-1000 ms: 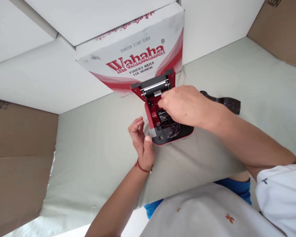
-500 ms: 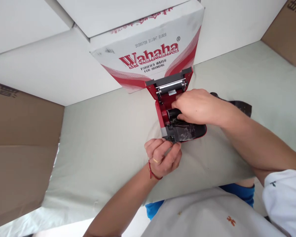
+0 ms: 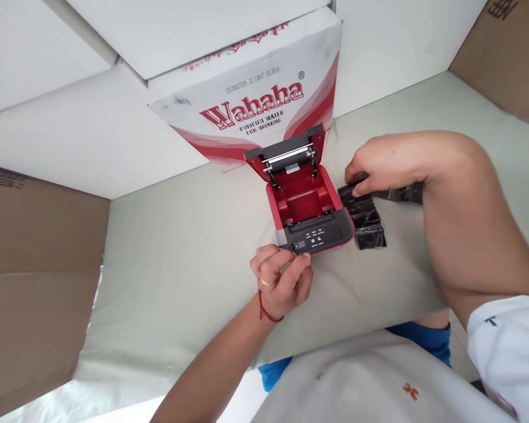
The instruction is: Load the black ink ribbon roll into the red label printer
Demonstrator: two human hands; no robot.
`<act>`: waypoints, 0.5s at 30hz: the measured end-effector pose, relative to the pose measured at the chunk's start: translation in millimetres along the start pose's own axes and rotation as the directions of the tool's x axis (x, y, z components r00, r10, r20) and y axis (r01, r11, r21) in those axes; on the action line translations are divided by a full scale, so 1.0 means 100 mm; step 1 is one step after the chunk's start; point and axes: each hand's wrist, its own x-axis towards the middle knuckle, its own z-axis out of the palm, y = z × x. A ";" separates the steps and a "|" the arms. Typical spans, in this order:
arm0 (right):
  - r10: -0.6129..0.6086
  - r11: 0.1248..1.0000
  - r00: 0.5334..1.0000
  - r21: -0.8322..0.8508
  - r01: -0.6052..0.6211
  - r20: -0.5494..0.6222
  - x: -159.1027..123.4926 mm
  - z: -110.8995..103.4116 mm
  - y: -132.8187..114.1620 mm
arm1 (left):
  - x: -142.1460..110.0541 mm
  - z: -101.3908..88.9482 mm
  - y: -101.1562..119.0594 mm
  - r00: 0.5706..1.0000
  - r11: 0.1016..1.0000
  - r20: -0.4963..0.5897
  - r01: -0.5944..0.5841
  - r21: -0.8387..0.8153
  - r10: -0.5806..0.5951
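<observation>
A small red and black printer lies on the cloth with its lid raised and leaning back. Inside, the red hollow shows bare plastic, and a metal bar and roller sit in the lid. My left hand pinches the printer's front left corner between thumb and fingers. To the right of the printer, my right hand is closed on a crinkled strip of black film, whose lower end hangs beside the printer's side. More black film runs right, beneath my forearm. My palm hides whatever else is in those fingers.
A white and red Wahaha water carton stands close behind the lid. Brown cardboard boxes stand at the left and far right. White panels rise along the back of the pale green cloth.
My right hand has come out of the printer to the right, taking the black roll and film out of the hollow. My left hand keeps its pinch on the corner.
</observation>
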 end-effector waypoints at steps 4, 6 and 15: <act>0.026 0.999 0.998 0.033 -0.023 -0.062 0.26 0.10 0.19 | 0.00 -0.01 0.00 1.000 1.000 0.005 -0.009 0.025 0.009; 0.038 0.997 0.999 0.074 -0.036 -0.018 0.35 0.18 0.35 | 0.00 -0.01 0.00 1.000 0.999 0.002 -0.014 0.031 0.014; 0.049 0.994 0.992 0.093 -0.060 0.113 0.42 0.22 0.31 | 0.03 -0.02 -0.02 0.999 0.998 0.018 -0.028 0.054 0.027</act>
